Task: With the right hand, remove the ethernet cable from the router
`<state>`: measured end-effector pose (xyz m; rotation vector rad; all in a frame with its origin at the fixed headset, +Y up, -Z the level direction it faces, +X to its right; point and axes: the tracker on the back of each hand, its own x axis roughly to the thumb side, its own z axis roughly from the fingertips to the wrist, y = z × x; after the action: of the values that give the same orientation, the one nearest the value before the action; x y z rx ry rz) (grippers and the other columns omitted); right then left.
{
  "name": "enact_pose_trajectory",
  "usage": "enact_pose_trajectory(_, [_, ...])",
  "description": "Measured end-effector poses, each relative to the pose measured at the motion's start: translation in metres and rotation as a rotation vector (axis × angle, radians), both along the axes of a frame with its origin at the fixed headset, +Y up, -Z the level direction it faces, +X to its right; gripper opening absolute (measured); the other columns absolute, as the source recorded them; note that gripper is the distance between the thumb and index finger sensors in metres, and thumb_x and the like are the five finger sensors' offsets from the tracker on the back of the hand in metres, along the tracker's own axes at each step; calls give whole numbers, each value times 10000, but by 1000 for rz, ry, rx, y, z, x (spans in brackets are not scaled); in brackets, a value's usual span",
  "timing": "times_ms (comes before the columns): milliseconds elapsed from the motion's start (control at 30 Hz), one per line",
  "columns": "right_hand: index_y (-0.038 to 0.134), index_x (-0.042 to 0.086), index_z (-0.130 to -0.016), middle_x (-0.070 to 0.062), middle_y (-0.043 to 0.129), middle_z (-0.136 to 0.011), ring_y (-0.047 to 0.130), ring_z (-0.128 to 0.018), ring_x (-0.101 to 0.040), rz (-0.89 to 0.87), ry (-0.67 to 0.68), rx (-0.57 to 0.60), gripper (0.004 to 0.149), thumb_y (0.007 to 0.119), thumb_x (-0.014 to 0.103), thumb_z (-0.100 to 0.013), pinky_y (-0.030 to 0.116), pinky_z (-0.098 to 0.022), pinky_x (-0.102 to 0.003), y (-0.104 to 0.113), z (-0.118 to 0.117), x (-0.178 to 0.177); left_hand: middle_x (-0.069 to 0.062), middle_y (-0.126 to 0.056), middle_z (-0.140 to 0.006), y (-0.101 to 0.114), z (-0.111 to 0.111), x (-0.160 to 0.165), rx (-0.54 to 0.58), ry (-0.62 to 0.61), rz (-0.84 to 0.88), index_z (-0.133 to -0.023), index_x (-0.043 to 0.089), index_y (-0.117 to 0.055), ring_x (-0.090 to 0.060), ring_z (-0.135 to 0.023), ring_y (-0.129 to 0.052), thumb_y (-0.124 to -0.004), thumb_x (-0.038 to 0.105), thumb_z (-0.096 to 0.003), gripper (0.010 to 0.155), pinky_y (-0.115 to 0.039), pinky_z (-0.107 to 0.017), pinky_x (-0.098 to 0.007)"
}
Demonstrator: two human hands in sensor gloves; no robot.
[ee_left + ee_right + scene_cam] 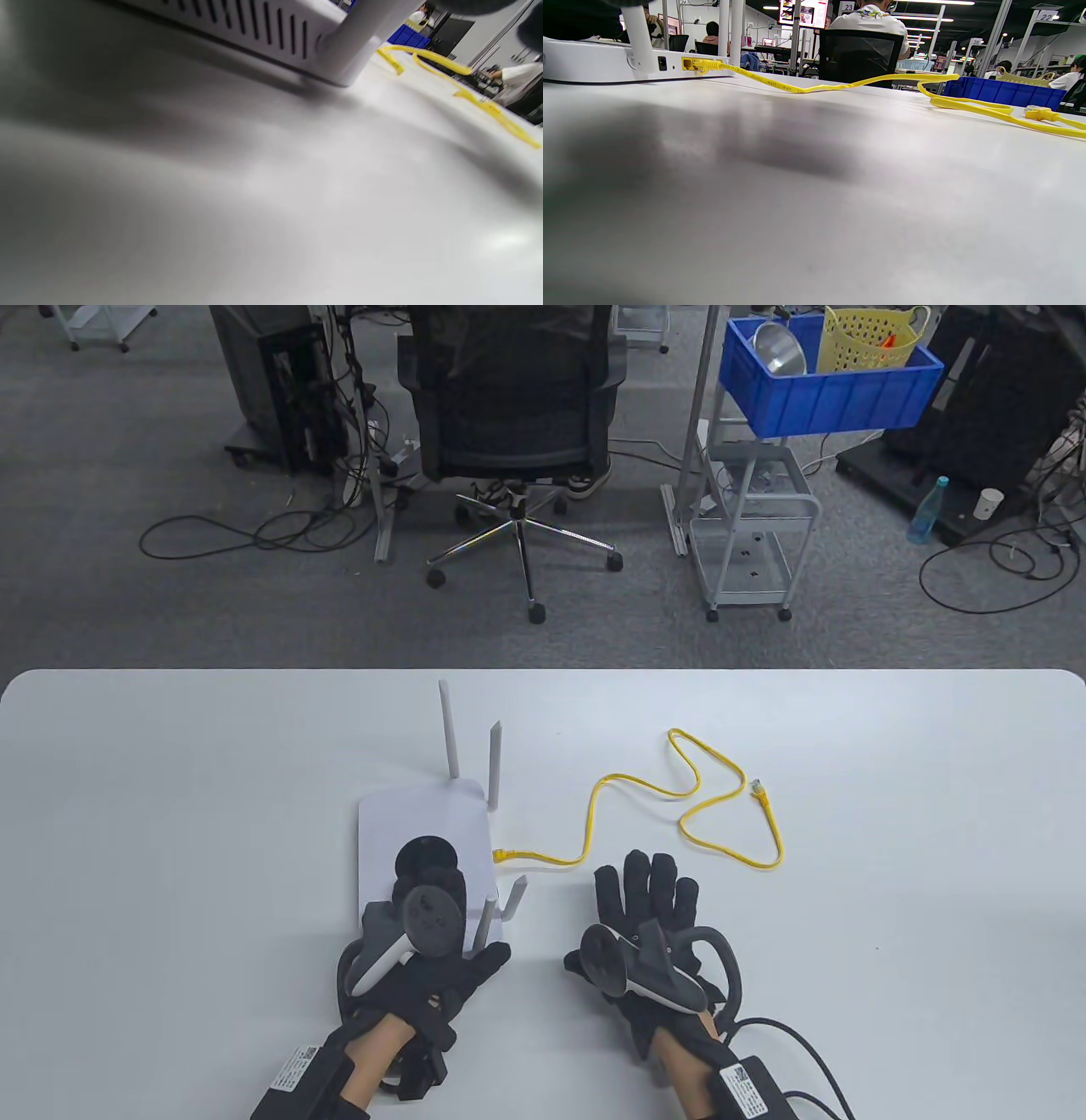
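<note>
A white router (424, 823) with several antennas lies on the white table (212, 831). A yellow ethernet cable (594, 806) is plugged into its right side by its plug (505, 854). The cable winds right to a free plug (759, 791). My left hand (441, 976) rests on the router's near end with the thumb spread; the tracker hides its fingers. My right hand (649, 895) lies flat and empty on the table, just right of the plugged end. The right wrist view shows the plug (702, 64) seated in the router (594, 59). The left wrist view shows the router's vented side (254, 29).
The cable's loops (721, 831) lie on the table just beyond my right hand. Past the table's far edge stand an office chair (517, 415) and a cart with a blue crate (827, 386).
</note>
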<state>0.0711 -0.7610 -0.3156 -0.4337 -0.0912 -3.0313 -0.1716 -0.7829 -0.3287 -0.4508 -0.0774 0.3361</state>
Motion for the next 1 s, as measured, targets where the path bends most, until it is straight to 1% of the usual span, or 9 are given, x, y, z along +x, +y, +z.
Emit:
enact_pose_trajectory(67, [124,41,-1142,-393,109,-1150,67,-952,-624,-5,0,-5,996,493,654,-448,165,-679,-736,0,0,-1,-104,108,-1218,-5,0,2,-13,13,-1,-1092,278,22,-426,-1086,163,-550,739,-460,969,55,-683,-727])
enact_pose_trajectory(133, [125,40,-1142,-393,110,-1150,69,-953,-624,-12,1,-10,997,495,653,-449,166,-679,-736,0,0,-1,-93,116,-1215,-9,0,6,-21,16,-49,-1098,280,17,-408,-1066,208,-534,736,-468,953,80,-666,-721])
enact_pose_trajectory(333, [127,32,-1140,-393,117,-1150,74,-953,-627,-3,-2,-27,998,495,653,-450,170,-679,-738,-3,-2,-2,-31,154,-1202,-16,0,13,-7,72,-124,-1121,304,-6,-368,-1070,230,-492,749,-477,922,97,-657,-717])
enact_pose_trajectory(533, [135,25,-1140,-397,130,-1151,85,-956,-628,-1,2,-38,998,499,650,-452,180,-681,-740,-3,-1,-4,-38,171,-1205,-19,2,14,-8,69,-77,-1127,392,-33,-363,-1068,258,-460,684,-547,777,141,-645,-712])
enact_pose_trajectory(667, [135,19,-1138,-397,133,-1152,93,-956,-630,1,4,-43,998,502,647,-455,185,-682,-741,-3,-1,-4,-48,119,-1229,-16,4,8,27,71,-69,-1139,380,-85,-376,-1073,232,-446,647,-563,730,149,-608,-690])
enact_pose_trajectory(733, [138,18,-1138,-398,136,-1151,95,-957,-631,-3,5,-41,997,504,646,-456,188,-682,-740,-3,-1,-4,-31,64,-1256,-10,5,1,86,116,-50,-1149,370,-124,-376,-1048,255,-437,644,-564,719,173,-570,-668])
enact_pose_trajectory(767, [138,15,-1137,-398,138,-1151,96,-956,-632,-4,5,-40,998,505,646,-456,189,-681,-742,-3,0,-4,-47,76,-1254,-8,5,-2,102,134,-40,-1151,359,-118,-372,-1032,275,-432,641,-568,720,176,-559,-660])
enact_pose_trajectory(900, [140,12,-1137,-400,141,-1150,101,-956,-634,-5,5,-40,996,507,644,-460,193,-681,-742,-3,0,-4,-94,231,-1177,4,7,-22,173,270,35,-1139,354,-52,-387,-952,338,-430,617,-585,720,167,-542,-656])
enact_pose_trajectory(1000, [140,11,-1136,-400,142,-1150,104,-955,-637,-2,5,-44,996,509,642,-461,196,-681,-743,-3,0,-5,-180,286,-1108,12,10,-41,225,405,112,-1136,339,-43,-465,-894,324,-436,587,-607,704,87,-557,-690])
